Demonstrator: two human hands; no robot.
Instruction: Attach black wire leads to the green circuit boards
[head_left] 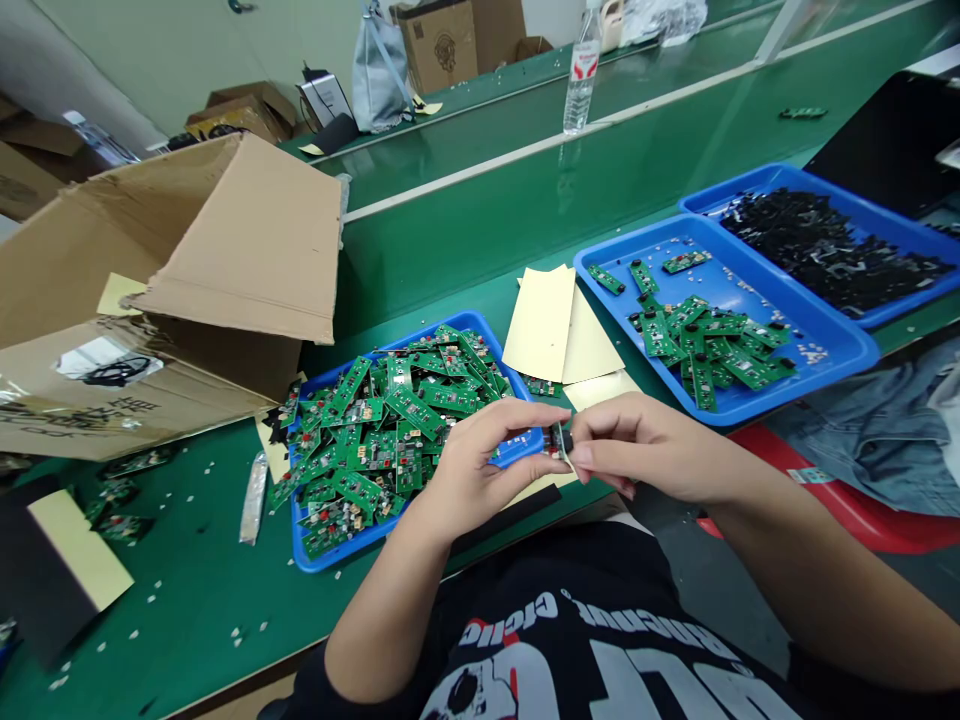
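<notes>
A small circuit board (556, 442), seen nearly edge-on with a black round part on it, is held in front of my chest. My left hand (480, 468) grips it between thumb and index finger. From the other side, my right hand (649, 445) pinches at the black part, its fingertips partly hidden. Just left of my hands, a blue tray (311, 560) is heaped with green circuit boards (412, 408). Off to the right, another blue tray (825, 385) contains a smaller pile of boards (701, 350) fitted with black parts.
Behind the second tray, a further blue tray (885, 318) holds many black pieces (825, 245). Cream paper sheets (541, 322) lie between the trays. An open cardboard box (247, 240) stands at left. A water bottle (581, 75) stands on the ledge at the back.
</notes>
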